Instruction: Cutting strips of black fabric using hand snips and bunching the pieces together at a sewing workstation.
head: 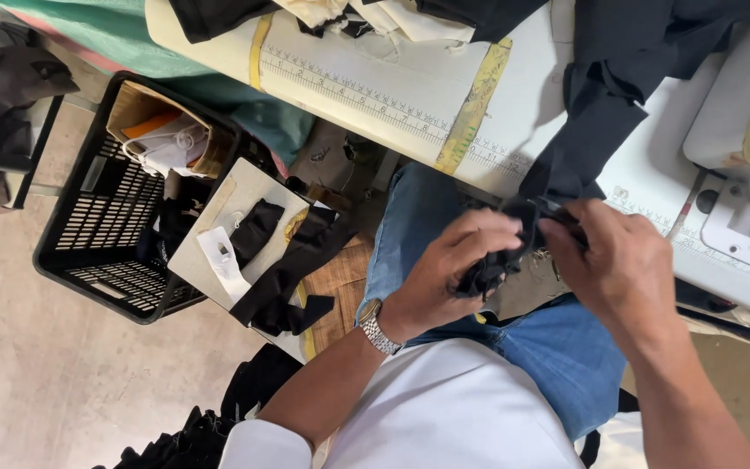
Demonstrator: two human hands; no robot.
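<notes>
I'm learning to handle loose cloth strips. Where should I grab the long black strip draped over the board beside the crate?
Pinch the black strip at its middle, from above: it lies flat on the board, while its lower end hangs off the edge.

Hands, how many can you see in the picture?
2. The left hand, with a wristwatch, pinches a bunched piece of black fabric above the lap. The right hand grips the same fabric from the other side. No other hands show.

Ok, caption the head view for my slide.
Seated at a sewing table, the left hand and right hand work a piece of black fabric over the lap, beside a black crate.
</notes>
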